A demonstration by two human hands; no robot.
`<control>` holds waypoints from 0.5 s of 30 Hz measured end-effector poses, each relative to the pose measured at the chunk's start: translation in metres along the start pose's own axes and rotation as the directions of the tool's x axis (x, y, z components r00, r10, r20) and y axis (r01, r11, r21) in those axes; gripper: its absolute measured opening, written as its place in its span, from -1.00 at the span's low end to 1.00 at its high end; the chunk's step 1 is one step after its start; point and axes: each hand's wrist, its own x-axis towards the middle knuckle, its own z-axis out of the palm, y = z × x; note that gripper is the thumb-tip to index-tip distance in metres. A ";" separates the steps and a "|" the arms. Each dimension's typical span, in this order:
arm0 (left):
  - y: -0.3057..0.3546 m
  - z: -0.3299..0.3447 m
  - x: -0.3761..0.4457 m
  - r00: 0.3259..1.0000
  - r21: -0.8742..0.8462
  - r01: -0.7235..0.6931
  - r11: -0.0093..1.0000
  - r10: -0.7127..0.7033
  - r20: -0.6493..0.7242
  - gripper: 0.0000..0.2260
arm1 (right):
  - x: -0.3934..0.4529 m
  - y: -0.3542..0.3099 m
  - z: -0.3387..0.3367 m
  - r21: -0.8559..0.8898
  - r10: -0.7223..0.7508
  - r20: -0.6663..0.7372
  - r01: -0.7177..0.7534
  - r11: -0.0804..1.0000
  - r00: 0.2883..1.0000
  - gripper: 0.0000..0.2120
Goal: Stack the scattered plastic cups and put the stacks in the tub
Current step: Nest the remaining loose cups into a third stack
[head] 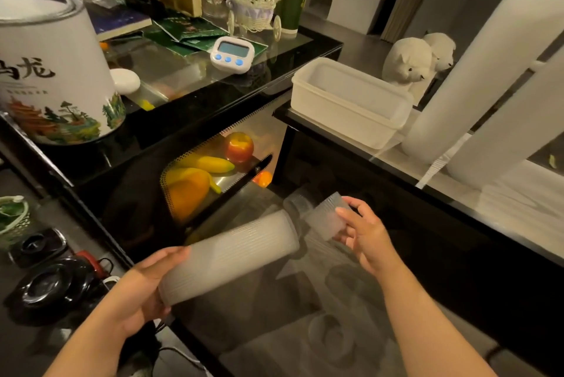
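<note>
A long stack of ribbed translucent plastic cups [229, 254] lies almost level over the glass table, its open end facing up and right. My left hand [143, 291] is shut around the stack's lower end. My right hand [363, 233] grips a single ribbed cup [328, 218] just off the stack's open end, tilted, with a small gap between them. Another clear cup [297, 202] lies on the glass behind it. The white rectangular tub [348, 102] stands on the raised black shelf at upper right, with nothing visible inside.
A large white tea tin [52, 71] and a digital timer [232, 54] sit on the higher counter to the left. Plastic fruit [210, 163] lies under the glass. Two white foam rolls [476, 77] and a plush toy [409, 62] stand right of the tub.
</note>
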 end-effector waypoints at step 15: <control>0.000 0.008 -0.021 0.997 -0.066 -0.053 0.996 0.057 0.056 -0.83 | -0.042 -0.034 -0.001 0.189 -0.194 0.061 0.179 0.966 0.979 -0.63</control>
